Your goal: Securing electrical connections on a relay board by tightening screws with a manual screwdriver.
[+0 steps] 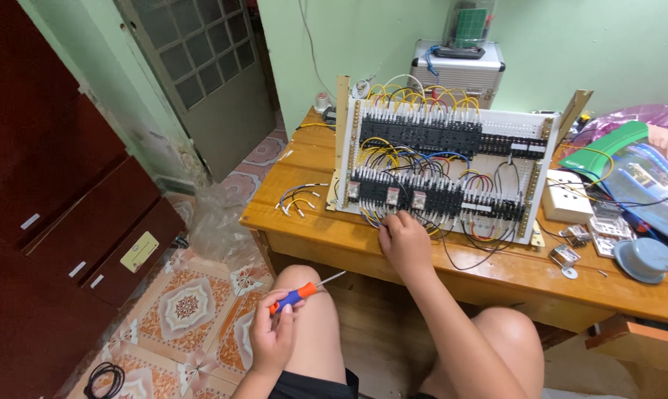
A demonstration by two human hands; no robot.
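Currently, the right hand (406, 240) is seen reaching forward to the lower edge of the white wiring panel (441, 159), fingers curled on the loose wires (393, 214) beneath the bottom row of relays; whether a single wire is pinched cannot be told. The left hand (273, 336) is kept low over the left knee, closed around an orange and blue screwdriver (298, 295), its shaft pointed up and right toward the table.

Risks noted: a neighbouring wire could be dragged out if the bundle is tugged, since the strands lie tangled and close together. The tilted panel could be shifted if it is pushed from below. The screwdriver tip could be caught on the wooden table (315, 214) edge when raised.

Room: open floor is left on the near left side. To the right, the tabletop is crowded with a white box (567, 196), small metal parts (564, 256) and a grey round cap (644, 258). The loose blue wires (301, 198) lie just beside the panel's left edge.
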